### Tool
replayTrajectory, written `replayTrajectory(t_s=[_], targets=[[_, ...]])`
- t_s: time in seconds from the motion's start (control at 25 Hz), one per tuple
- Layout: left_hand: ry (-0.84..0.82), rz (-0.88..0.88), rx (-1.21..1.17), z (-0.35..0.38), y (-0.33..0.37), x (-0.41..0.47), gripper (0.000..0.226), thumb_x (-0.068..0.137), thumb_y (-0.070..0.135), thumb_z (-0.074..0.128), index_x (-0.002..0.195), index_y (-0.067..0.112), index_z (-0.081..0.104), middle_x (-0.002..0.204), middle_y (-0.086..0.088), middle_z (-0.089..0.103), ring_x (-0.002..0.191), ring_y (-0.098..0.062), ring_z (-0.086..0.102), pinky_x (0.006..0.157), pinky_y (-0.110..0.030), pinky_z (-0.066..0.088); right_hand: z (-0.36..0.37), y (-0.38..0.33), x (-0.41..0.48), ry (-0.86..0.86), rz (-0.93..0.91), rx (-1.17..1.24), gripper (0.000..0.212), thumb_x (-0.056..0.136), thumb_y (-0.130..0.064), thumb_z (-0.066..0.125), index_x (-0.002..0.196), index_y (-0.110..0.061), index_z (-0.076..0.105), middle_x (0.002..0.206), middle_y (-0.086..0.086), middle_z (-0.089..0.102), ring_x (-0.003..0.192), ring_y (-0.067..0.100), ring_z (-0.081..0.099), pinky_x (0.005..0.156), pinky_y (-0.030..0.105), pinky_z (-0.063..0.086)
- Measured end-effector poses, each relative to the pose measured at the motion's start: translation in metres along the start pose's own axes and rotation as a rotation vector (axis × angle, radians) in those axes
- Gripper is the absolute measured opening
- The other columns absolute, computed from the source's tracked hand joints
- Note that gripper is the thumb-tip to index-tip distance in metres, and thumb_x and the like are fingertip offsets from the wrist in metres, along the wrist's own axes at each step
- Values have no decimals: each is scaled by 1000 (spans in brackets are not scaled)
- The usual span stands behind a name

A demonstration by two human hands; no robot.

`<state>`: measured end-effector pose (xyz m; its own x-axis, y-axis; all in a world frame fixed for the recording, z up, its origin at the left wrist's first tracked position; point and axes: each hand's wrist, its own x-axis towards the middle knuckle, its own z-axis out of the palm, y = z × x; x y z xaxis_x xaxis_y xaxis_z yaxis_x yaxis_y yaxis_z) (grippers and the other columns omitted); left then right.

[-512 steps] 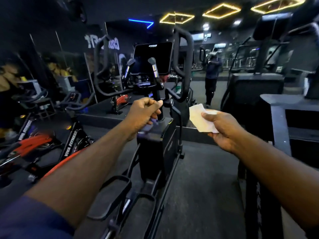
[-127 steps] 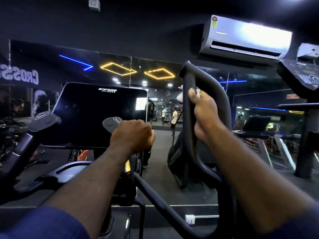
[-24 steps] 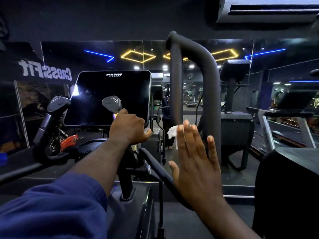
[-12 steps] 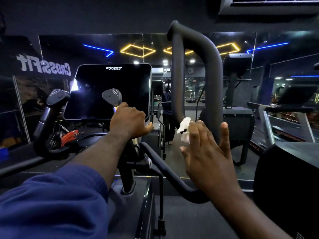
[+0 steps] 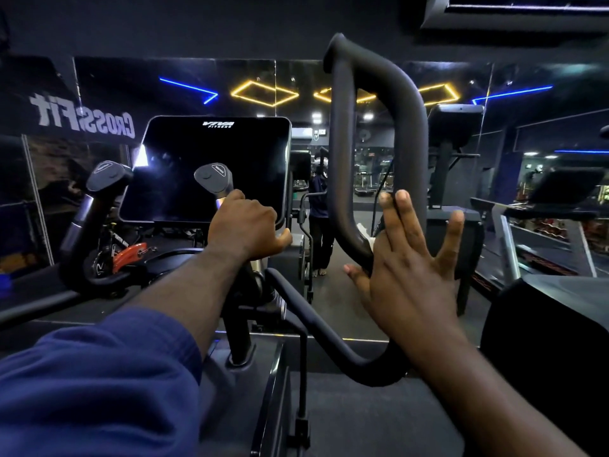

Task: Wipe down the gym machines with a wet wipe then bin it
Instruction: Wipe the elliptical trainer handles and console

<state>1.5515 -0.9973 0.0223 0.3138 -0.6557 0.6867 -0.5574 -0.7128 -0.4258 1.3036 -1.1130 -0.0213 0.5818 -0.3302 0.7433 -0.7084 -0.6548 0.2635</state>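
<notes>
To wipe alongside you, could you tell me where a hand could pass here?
Free: inside the loop handle above the right hand, and between the loop and the console. Crowded: around the left hand on its grip.

The right hand (image 5: 408, 275) presses a white wipe (image 5: 364, 233) flat against the big black loop bar (image 5: 408, 103). The left hand (image 5: 245, 227) holds the short grip (image 5: 214, 178) by the dark screen (image 5: 204, 166).

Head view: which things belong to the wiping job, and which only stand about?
Job: right hand, wet wipe, loop handle, left hand gripping the short grip.
Standing about: console screen, red bike, treadmill, wall mirror.
</notes>
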Motion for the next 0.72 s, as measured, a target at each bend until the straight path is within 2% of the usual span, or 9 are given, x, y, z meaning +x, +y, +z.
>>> replayTrajectory(t_s=[0.08,0.16,0.2,0.28,0.36,0.48,0.6,0.68,0.72], targets=[[-5,1,-5,0,0,0,60,93,72,34,62,26,55,52,6,49,53,-13,47,88,-39,41,-4,-1,16,-40,-23,-38,58,94,-68,50,125,-24,69,172,6,20,159,24,-22,119,72,-11],[4,1,-11,0,1,0,59,93,72,33,63,26,55,52,6,48,53,-13,48,90,-39,41,-3,0,20,8,-1,82,30,87,-51,66,104,-28,74,154,-3,51,161,20,-9,122,69,-6],[4,1,-14,-1,1,0,59,93,72,33,63,25,55,52,6,48,54,-13,48,90,-40,41,3,-1,14,65,19,148,24,85,-38,70,105,-25,72,145,-5,56,161,17,-3,124,66,-3],[-2,8,-21,-1,0,-1,58,93,71,34,63,25,52,52,5,47,54,-14,48,90,-40,41,18,-4,-7,177,61,251,41,87,-22,65,128,-18,63,147,-4,53,161,15,4,126,60,2],[2,14,-22,-2,-1,-2,59,93,72,33,62,25,52,52,5,48,54,-14,48,90,-40,41,34,-7,-26,294,91,335,53,94,-19,52,147,-14,53,157,-4,45,161,17,9,126,59,9],[15,25,-39,-2,0,-2,62,93,73,32,62,24,54,53,5,52,54,-14,50,89,-40,41,49,-3,-37,451,78,433,46,104,-18,47,150,-12,55,160,-2,47,158,23,23,126,55,13],[40,5,-61,1,-3,-2,59,89,68,33,65,22,62,63,0,66,63,-20,61,86,-41,39,52,5,-34,517,-124,444,47,103,-6,45,149,-11,55,159,3,47,154,27,34,124,56,25],[41,1,-68,2,-2,1,61,86,67,30,65,21,65,62,-1,67,63,-20,63,85,-41,38,40,14,-17,443,-327,373,66,91,4,48,155,-10,45,165,5,38,155,22,32,121,52,35],[38,2,-82,2,0,1,62,85,67,29,64,22,65,61,0,66,62,-20,62,85,-41,37,31,16,-5,381,-407,330,73,88,3,51,159,-11,38,169,5,30,157,20,27,122,49,35]])
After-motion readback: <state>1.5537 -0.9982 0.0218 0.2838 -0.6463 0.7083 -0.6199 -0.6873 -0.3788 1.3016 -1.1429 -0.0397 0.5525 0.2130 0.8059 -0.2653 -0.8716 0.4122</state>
